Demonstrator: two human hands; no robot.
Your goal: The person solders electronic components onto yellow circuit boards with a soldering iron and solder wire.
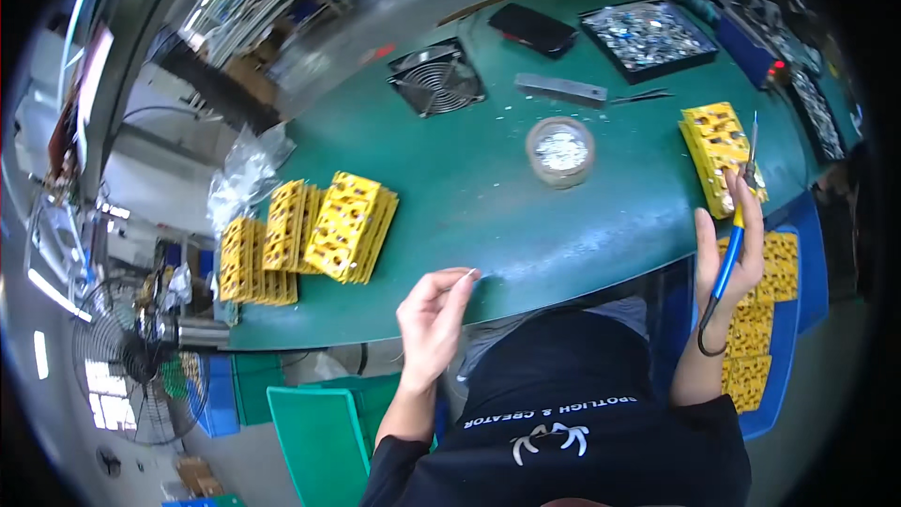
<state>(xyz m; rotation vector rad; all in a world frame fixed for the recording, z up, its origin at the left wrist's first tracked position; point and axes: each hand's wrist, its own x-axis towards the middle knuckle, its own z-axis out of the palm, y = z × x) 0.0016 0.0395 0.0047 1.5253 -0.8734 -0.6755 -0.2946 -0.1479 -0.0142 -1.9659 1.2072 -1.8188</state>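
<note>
My right hand [741, 258] is on the right, beside a stack of yellow circuit board panels [710, 136]. It holds a soldering iron [728, 263] with a blue and yellow handle; the thin tip points away from me, over the stack's right side. A dark cord loops from the handle past my wrist. Near the front edge of the table, my left hand [434, 324] is closed in a pinch, thumb against forefinger. A tiny pale thing shows at its fingertips, too small to name. Ahead of it stands a round container [560, 152] of small white pieces.
More yellow panel stacks [352, 225] stand at the left of the green table [441, 197], beside clear plastic bags [246, 169]. Farther back are a square fan [437, 80], a metal bar [561, 88], tweezers [643, 95], a phone-like black slab [532, 30] and a parts tray [648, 35]. A blue bin [788, 319] holds panels.
</note>
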